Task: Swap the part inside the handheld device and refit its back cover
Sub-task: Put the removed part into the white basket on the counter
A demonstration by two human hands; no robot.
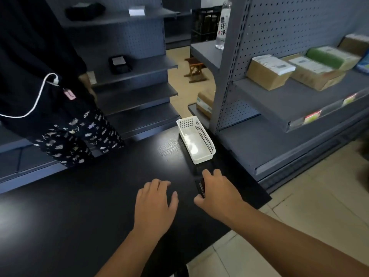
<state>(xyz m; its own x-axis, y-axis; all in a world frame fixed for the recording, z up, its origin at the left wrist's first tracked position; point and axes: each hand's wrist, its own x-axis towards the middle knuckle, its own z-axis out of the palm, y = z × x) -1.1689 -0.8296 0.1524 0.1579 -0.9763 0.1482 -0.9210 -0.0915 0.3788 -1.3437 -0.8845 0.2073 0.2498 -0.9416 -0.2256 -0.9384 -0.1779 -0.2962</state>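
Dark handheld device [200,186] flat on black table [79,206], just short of white perforated basket [196,139]. Right hand [216,191] laid over device, fingers curled across its far side, thumb at near end; firm grip or mere rest, cannot tell. Left hand [156,204] beside it, palm down, fingers relaxed and slightly spread, holding nothing. Cardboard boxes [269,71] on grey shelf at right.

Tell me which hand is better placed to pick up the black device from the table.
The right hand. It already lies over the black device, thumb on one side and fingers on the other. The left hand rests flat on the table beside it, apart from the device.
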